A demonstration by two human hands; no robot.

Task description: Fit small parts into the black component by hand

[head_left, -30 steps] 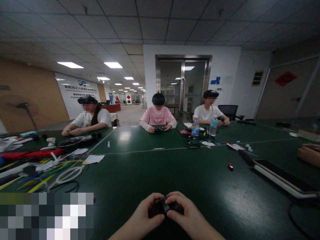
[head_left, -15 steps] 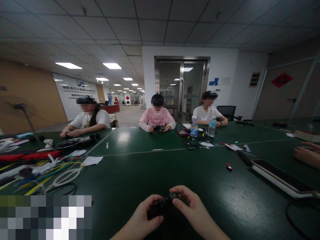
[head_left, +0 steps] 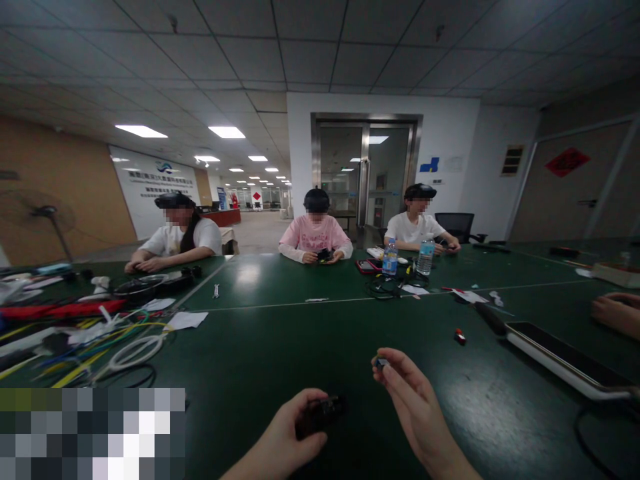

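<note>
At the bottom middle of the head view my left hand is closed around a small black device, held just above the green table. My right hand is raised to its right, apart from the device, with thumb and fingers pinched on a tiny dark part. What the part is cannot be made out.
Coloured cables and a white cable loop lie at the left. A small red object and a long flat device lie to the right, with another person's hand beyond. Three people sit across the table near water bottles.
My right hand has come away from the black device and risen up and right, pinching a small part. My left hand keeps the device in place.
</note>
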